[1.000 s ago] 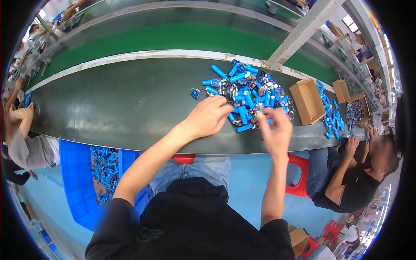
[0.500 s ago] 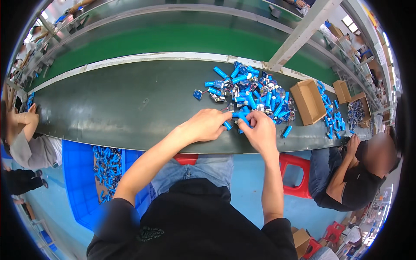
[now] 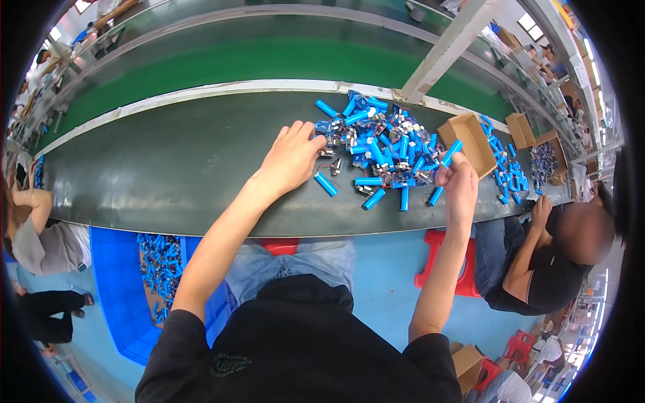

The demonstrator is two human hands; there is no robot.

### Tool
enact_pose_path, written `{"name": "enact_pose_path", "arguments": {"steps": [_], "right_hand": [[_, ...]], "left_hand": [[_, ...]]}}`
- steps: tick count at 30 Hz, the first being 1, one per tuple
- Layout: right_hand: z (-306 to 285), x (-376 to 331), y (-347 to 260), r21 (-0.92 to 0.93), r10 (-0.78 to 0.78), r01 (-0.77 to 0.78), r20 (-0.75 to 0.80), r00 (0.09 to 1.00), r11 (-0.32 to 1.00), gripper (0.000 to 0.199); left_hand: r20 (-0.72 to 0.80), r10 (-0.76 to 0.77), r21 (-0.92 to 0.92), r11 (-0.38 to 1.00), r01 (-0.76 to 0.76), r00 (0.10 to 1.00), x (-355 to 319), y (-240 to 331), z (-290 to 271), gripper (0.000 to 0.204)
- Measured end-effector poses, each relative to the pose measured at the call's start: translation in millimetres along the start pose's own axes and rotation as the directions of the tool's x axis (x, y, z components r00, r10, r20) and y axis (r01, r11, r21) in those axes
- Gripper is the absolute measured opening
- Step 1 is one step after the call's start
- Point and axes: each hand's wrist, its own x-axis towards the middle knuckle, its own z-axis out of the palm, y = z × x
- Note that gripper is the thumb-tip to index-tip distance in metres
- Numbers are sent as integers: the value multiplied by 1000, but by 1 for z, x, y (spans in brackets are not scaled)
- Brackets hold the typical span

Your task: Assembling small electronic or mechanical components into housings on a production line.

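My right hand (image 3: 459, 183) is raised over the right edge of a heap, pinching a blue cylindrical battery (image 3: 451, 154) upright and tilted. The heap of blue batteries (image 3: 377, 154), tangled with thin wires and small silvery parts, lies on the dark green work surface (image 3: 148, 158). At the heap's left edge is my left hand (image 3: 292, 158), its fingertips curled together beside a blue piece (image 3: 324, 126). Whatever those fingers grip is partly hidden. Several loose batteries, one of them a tilted blue battery (image 3: 326, 184), lie along the heap's near side.
An open cardboard box (image 3: 470, 144) stands right of the heap, with more blue batteries (image 3: 508, 176) beyond it. A metal post (image 3: 437, 57) rises at the back. Below left sits a blue bin (image 3: 117, 289) holding more pieces. A co-worker (image 3: 537, 262) sits at the right.
My hands have parted from the heap's near side. The right has moved right and up with a battery; the left has gone left and farther back to the heap's left edge.
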Motion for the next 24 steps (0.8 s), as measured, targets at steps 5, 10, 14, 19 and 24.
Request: {"name": "enact_pose_path", "arguments": {"steps": [5, 10, 14, 19, 24], "right_hand": [[-9, 5, -6, -226, -153, 118, -145, 978, 967, 25], [-16, 17, 4, -542, -216, 119, -120, 969, 832, 27], [-5, 14, 17, -859, -372, 180, -13, 928, 479, 34], [62, -2, 19, -666, -336, 443, 293, 895, 600, 33], [78, 2, 28, -724, -274, 480, 394, 877, 495, 31]], "left_hand": [[-100, 22, -145, 989, -36, 995, -2, 8, -14, 9], [-53, -59, -378, 925, 35, 997, -6, 5, -30, 8], [86, -92, -445, 887, 121, 992, -9, 0, -34, 8], [184, -114, -374, 910, 177, 976, -13, -5, -43, 8], [187, -102, -160, 978, 132, 977, -20, -14, -46, 12]]}}
